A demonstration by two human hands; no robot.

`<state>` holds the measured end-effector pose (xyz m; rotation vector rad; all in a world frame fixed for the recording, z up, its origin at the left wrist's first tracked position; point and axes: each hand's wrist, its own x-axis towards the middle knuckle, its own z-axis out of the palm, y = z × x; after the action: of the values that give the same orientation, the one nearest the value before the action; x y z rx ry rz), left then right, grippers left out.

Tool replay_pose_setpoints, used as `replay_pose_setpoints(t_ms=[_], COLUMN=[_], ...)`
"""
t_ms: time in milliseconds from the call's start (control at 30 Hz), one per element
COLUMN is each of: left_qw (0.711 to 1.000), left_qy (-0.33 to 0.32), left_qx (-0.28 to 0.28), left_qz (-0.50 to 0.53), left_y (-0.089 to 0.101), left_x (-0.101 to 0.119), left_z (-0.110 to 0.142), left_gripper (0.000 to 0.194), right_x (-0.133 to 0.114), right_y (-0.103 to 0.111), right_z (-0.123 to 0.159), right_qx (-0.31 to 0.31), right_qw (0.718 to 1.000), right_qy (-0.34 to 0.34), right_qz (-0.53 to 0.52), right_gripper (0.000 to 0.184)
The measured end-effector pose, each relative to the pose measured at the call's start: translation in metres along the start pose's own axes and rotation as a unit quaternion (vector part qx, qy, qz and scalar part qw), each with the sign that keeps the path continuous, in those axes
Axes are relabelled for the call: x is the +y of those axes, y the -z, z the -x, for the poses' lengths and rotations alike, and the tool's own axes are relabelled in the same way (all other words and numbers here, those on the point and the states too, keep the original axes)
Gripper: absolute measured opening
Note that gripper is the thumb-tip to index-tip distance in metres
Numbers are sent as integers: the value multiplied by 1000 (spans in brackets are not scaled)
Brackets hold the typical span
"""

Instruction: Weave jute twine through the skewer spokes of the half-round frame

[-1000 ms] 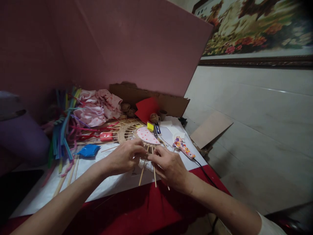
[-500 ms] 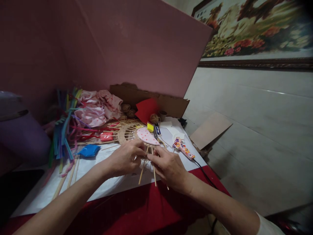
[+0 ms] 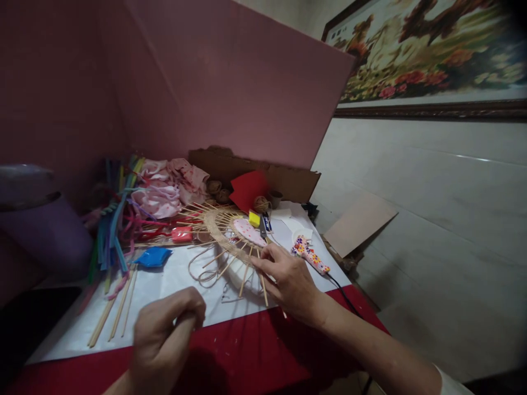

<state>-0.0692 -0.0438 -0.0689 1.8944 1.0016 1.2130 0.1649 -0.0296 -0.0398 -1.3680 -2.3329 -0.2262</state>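
A round frame of thin wooden sticks [image 3: 222,270], spread like rays, has a band of twine woven around it. At its middle lies a pink dotted fabric piece [image 3: 248,230]. My right hand [image 3: 288,282] pinches the near right edge of the twine band, thumb and fingers closed on it. Off to the lower left, clear of the frame, my left hand [image 3: 167,329] is curled closed above the red cloth; whatever its fingers hold is hidden. Loose twine [image 3: 200,277] loops across the white paper left of the frame.
A flower-patterned glue gun [image 3: 308,255] with a black cord lies at right. Blue [image 3: 153,257] and red packets [image 3: 181,234], loose sticks [image 3: 119,307], pipe cleaners [image 3: 109,236] and pink cloth [image 3: 164,186] are at left. Behind are a cardboard strip [image 3: 296,186] and red sheet [image 3: 247,189].
My left hand has left the frame's edge and moved down and left, toward me. The right hand keeps its pinch on the band. More of the frame and the loose twine now show.
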Motion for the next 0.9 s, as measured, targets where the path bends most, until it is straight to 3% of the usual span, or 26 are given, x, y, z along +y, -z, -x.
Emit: replay_pose_setpoints(t_ms=[33, 100, 167, 233, 333, 667, 900], left_qw=[993, 942, 889, 858, 835, 823, 830], left_qy=[97, 275, 334, 337, 332, 318, 327], left_qx=[-20, -38, -37, -49, -72, -85, -59], left_qz=[58, 190, 312, 384, 433, 463, 449], left_y=[-6, -20, -31, -40, -46, -49, -52], left_x=[-3, -5, -5, -3, -1, -11, -16], left_z=[-2, -15, -34, -50, -60, -49, -46], left_gripper=[19, 15, 23, 30, 24, 17, 16], right_x=[0, -1, -2, -4, -5, -6, -7], right_y=[0, 0, -1, -2, -3, -6, -8], right_z=[0, 0, 0, 1, 1, 2, 2], right_qx=[2, 4, 5, 7, 8, -10, -20], right_qw=[1000, 1000, 1000, 1000, 1000, 1000, 1000], right_qy=[1, 1, -1, -1, 1, 2, 9], right_qz=[-6, -14, -21, -26, -25, -12, -17], right_gripper=[23, 23, 26, 31, 38, 39, 37])
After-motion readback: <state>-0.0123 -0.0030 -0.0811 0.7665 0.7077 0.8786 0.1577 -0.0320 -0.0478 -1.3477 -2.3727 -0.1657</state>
